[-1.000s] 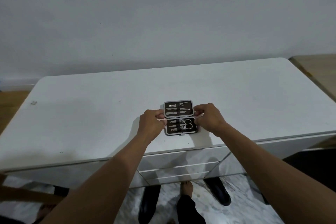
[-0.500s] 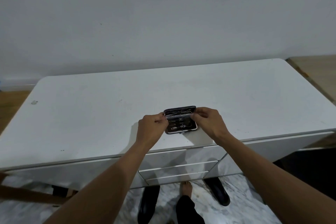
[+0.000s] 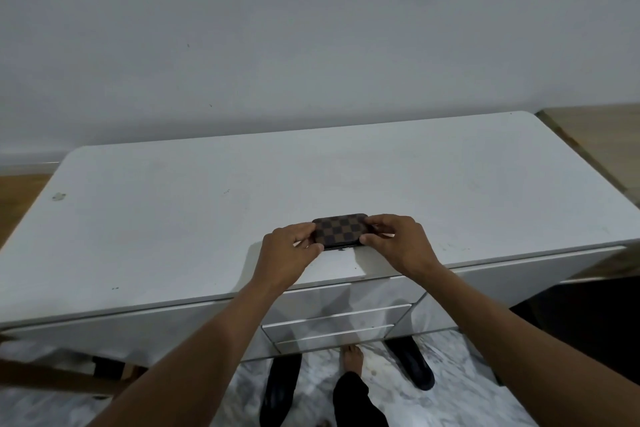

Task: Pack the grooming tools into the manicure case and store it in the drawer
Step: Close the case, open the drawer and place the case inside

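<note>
Here you hold the case (image 3: 341, 230) by its two short ends. Your left hand (image 3: 289, 250) pinches the left end, fingers curled over the checkered lid and thumb at the near edge. Your right hand (image 3: 398, 243) does the same on the right end. The case lies flat on the white desk (image 3: 207, 218), close to its front edge, with the lid down on the base, so no tools show. Pinching from both ends likely squeezes the two halves together evenly, which suits a clasp that has to catch; whether it has caught cannot be told from here. The spot is handy too, for the drawers (image 3: 332, 326) sit directly below your hands, all of them closed. Packing looks done, and you will probably need one hand free to pull a drawer out before the case can go in.
</note>
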